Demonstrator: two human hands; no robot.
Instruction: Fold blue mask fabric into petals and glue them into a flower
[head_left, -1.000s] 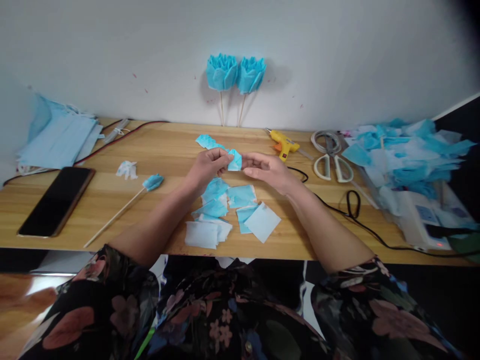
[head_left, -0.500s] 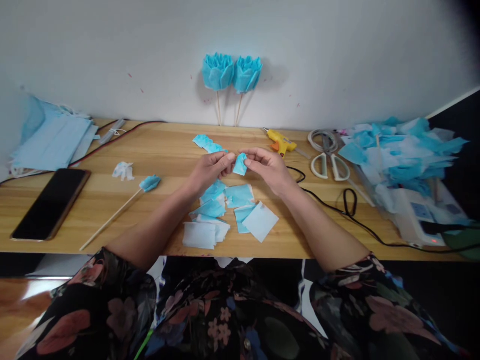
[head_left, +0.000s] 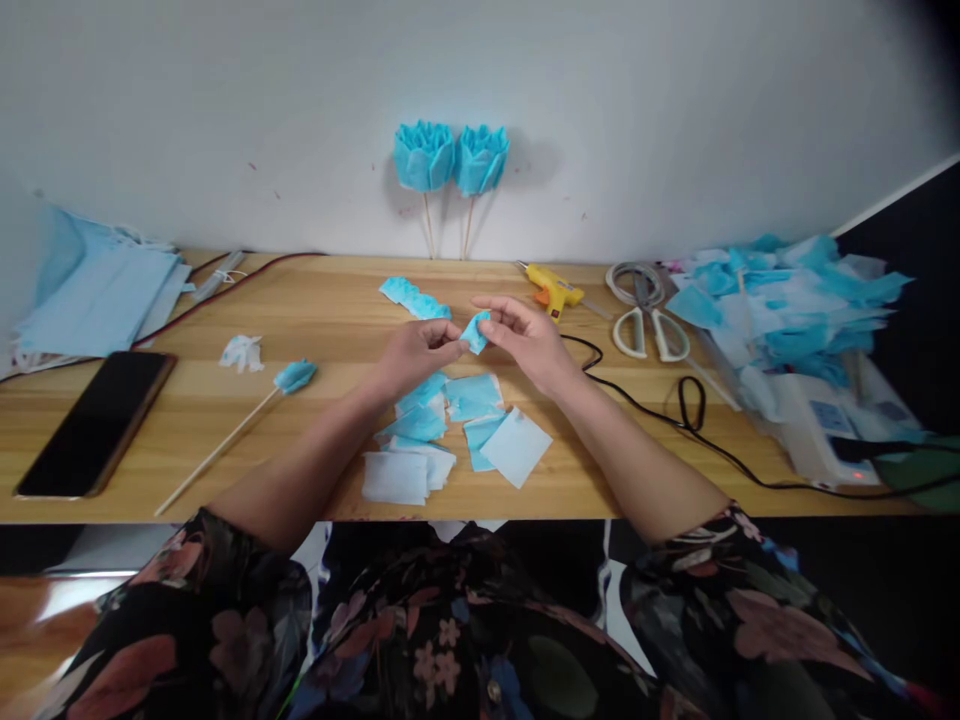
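Above the middle of the wooden table, my left hand (head_left: 420, 352) and my right hand (head_left: 526, 340) pinch a small blue fabric piece (head_left: 475, 332) between thumbs and fingers. The piece is curled and slanted. Below my hands lie several cut squares of blue and white fabric (head_left: 475, 397), some overlapping. Just beyond my left hand runs a row of crimped blue pieces (head_left: 411, 297). Left of my left arm lies a wooden stick (head_left: 225, 440) with a small blue fabric bud (head_left: 295, 375) at its tip.
Two blue fabric flowers (head_left: 424, 158) on sticks lean against the wall. A yellow glue gun (head_left: 553, 288), scissors (head_left: 649, 325) and a black cord (head_left: 637, 403) lie to the right, beside a heap of fabric scraps (head_left: 795, 300). Leftward are a phone (head_left: 96, 425) and stacked masks (head_left: 97, 290).
The blue piece has tilted and curled between my fingers, its lower edge swinging. My left fingers have shifted slightly. The whole view has moved a little.
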